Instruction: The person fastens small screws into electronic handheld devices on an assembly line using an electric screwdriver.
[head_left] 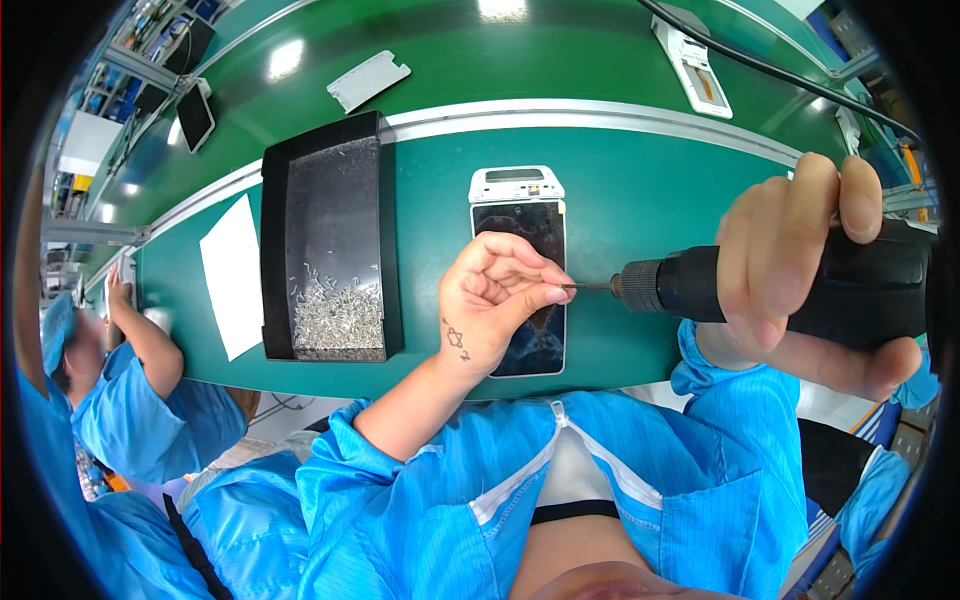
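Observation:
My right hand (790, 265) is wrapped round a black electric screwdriver (690, 279), held level with its thin bit (592, 287) pointing left. At the bit's tip, the thumb and forefinger of my left hand (490, 300) are pinched together. Whether a small screw is between them is hidden by the fingertips. Beneath my left hand lies a white-framed handheld device (515, 186) with a dark flat panel, partly covered by that hand. Left of it, a black tray (392, 250) holds a heap of small silvery screws (338, 315) at its near end.
A white sheet (231, 275) lies left of the tray. Past a pale rail (560, 112) are a white plate-like part (368, 80) and another white device (695, 70). A black cable (770, 70) crosses the upper right. A co-worker in blue (150, 410) sits at the left.

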